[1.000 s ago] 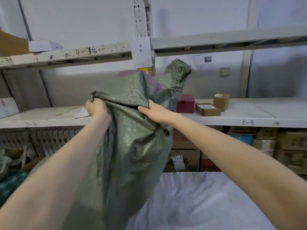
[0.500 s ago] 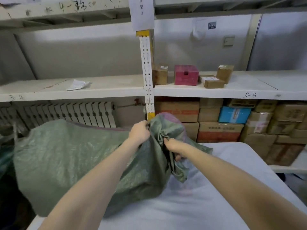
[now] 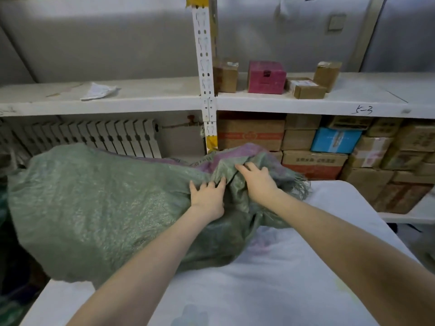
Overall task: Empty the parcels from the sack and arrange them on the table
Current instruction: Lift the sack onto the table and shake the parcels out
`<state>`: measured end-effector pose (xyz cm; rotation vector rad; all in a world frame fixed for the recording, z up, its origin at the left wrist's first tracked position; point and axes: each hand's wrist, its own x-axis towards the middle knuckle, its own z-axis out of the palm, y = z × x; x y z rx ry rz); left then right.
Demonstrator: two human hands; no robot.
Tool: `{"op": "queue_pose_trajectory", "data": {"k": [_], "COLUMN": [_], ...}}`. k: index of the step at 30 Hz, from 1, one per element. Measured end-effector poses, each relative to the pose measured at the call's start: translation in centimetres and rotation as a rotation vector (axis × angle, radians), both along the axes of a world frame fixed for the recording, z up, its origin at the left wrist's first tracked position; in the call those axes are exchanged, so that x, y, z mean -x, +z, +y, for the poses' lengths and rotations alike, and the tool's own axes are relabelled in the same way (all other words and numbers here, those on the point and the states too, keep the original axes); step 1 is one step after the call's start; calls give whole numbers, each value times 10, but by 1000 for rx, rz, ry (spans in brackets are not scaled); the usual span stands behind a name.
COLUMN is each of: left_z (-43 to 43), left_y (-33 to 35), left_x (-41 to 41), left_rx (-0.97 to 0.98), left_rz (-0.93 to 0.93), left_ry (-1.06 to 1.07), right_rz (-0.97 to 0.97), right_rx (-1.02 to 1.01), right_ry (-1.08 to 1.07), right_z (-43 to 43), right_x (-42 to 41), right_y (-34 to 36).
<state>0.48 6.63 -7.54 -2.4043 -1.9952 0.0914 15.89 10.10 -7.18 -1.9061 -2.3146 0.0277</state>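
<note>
Two bare forearms are reaching over the white-covered table (image 3: 270, 278). The green woven sack (image 3: 94, 203) is lying bulging across its far left part, overhanging the left edge. The left hand (image 3: 208, 198) is pressing on it with fingers spread; the right hand (image 3: 257, 180) is resting splayed on the crumpled, purple-edged mouth. Beyond, a pink box (image 3: 267, 77) is sitting on the shelf (image 3: 146, 100).
</note>
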Motion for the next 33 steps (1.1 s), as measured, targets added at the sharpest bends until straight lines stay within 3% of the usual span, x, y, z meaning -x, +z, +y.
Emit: {"op": "queue_pose_trajectory", "data": {"k": [5,8,11,14,16,18,19,22,25,28,29,31,33], "left_z": [-25,-40,-45,-49,-56,-64,-68,-82,-88,-88,-90,-99,-108], "left_y": [11,8,4,-6,-15,-20,-18,-7,-12,-38,-44,-49,-53], "left_x": [6,23,50,68,78,84,86,105,153,190,194,204,222], "left_rx": [-246,-443,-594,-655,-709,-826,-903,-1059,-922,-627,-496,-187,-9], "left_rz": [-183,-391,-552,-809,-980,-1134,-1208,-1282,-1421,-1950,-2052,-2081,-2057], "left_ry": [172,420,697,1052,1237,1307,1347,1501,1755,1722,1700,1776,1857], "right_rz": [-18,-227,-382,-115,98,44,12,110,250,271,251,220,222], "right_rx": [30,71,-31,-170,54,377,440,304,157,126,149,197,238], "right_ry": [-73,-114,2,227,426,510,507,456,506,505,477,408,338], "right_z": [10,17,22,20,17,14,14,14,11,16,19,26,30], "right_x": [11,29,49,70,90,109,115,134,167,201,212,240,271], "right_y": [7,19,31,36,28,14,9,13,32,37,35,35,38]}}
